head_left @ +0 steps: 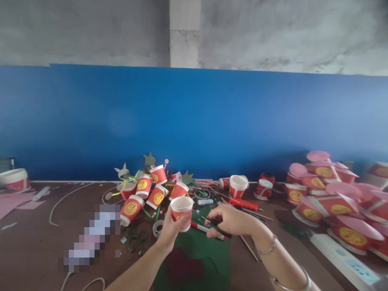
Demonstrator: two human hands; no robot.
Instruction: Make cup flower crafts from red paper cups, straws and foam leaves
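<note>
My left hand [167, 231] is wrapped round a red and white paper cup [182, 206], held upright with its open rim toward me. To its right, my right hand [227, 218] grips scissors [224, 233] with black handles; the blades point left at the cup, apart from it as far as I can see. A red and white marker [198, 228] lies below the scissors on dark green paper [194, 248]. Left of the cup sits a roll of tape [157, 228]. The cup's far side and part of the scissors' handles are hidden.
Several decorated red cups [143, 186] with paper animal heads are heaped behind left. A red glue gun [245, 204] and a white cup [238, 186] lie behind my right hand. A pile of red cups with pink discs [348, 194] and a power strip [344, 258] are at right.
</note>
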